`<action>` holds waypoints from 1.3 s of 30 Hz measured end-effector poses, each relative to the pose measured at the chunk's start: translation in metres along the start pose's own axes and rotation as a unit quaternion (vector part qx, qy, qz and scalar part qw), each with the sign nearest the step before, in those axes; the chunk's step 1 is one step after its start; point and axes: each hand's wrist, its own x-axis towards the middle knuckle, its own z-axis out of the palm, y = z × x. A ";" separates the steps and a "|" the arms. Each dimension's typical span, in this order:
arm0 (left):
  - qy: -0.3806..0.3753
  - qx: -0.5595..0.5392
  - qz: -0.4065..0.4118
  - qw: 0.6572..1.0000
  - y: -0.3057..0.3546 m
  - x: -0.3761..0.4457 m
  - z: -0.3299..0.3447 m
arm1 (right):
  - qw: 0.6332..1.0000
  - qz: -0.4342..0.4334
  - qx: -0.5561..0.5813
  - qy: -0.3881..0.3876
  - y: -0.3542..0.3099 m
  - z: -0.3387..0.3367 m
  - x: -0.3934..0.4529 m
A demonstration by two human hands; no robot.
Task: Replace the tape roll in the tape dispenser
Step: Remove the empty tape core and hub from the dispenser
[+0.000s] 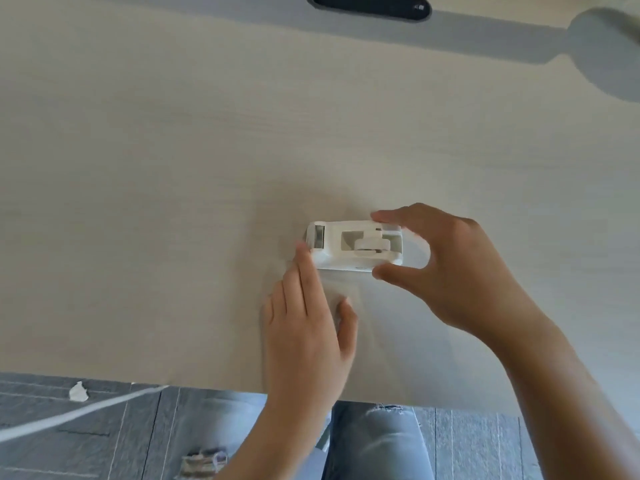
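Observation:
A small white tape dispenser [353,244] lies on the pale wooden table [173,168], its cutter end to the left and a white hub showing in its open middle. My right hand [446,268] pinches the dispenser's right end between thumb and forefinger. My left hand [308,323] lies flat with fingers together, its fingertips touching the dispenser's left end near the cutter. No loose tape roll is visible.
A dark oval cable slot [369,6] sits at the table's far edge. A round grey shape [609,57] lies at the far right. Below the table's near edge are my jeans-clad knees [374,445], a dark tiled floor and a white scrap [78,392].

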 end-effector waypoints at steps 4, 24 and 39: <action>0.030 -0.036 0.029 0.998 -0.007 -0.004 0.005 | 0.998 -0.024 -0.014 0.051 0.007 0.017 -0.013; 0.130 -0.052 0.103 0.985 -0.016 -0.019 0.009 | 0.961 -0.115 0.134 0.213 0.007 0.043 -0.040; 0.104 -0.037 0.085 0.990 -0.016 -0.014 0.013 | 0.969 -0.193 -0.070 0.137 0.001 0.016 -0.009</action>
